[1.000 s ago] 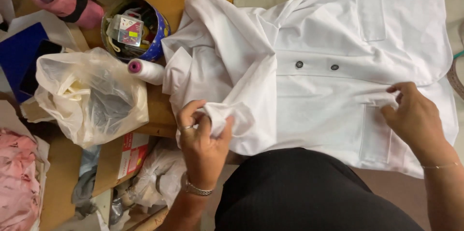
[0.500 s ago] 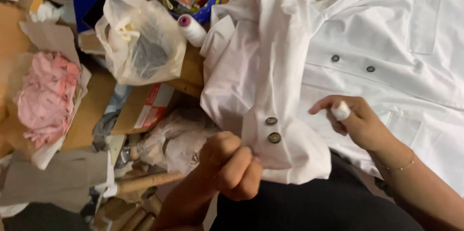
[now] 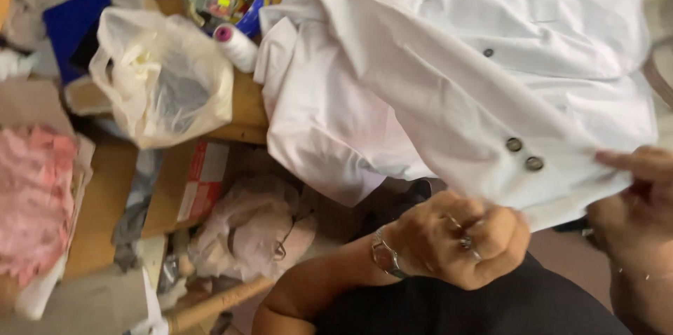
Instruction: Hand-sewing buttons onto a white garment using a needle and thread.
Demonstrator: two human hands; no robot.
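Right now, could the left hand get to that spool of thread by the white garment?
Probably yes. The left hand is a closed fist low under the cuff of the white garment, while the spool of thread lies uncovered on the wooden table, beside the plastic bag. Nothing solid lies between them.

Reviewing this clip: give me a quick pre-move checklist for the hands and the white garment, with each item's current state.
1. Right hand grips the cuff edge of the white garment: ok.
2. Left hand is closed into a fist under the cuff; whether it holds anything: cannot tell.
3. Both cuff buttons face the camera: ok.
4. Thread spool upright beside the garment: not ok, it lies on its side.
5. Image sharp enough to see stitching: not ok.
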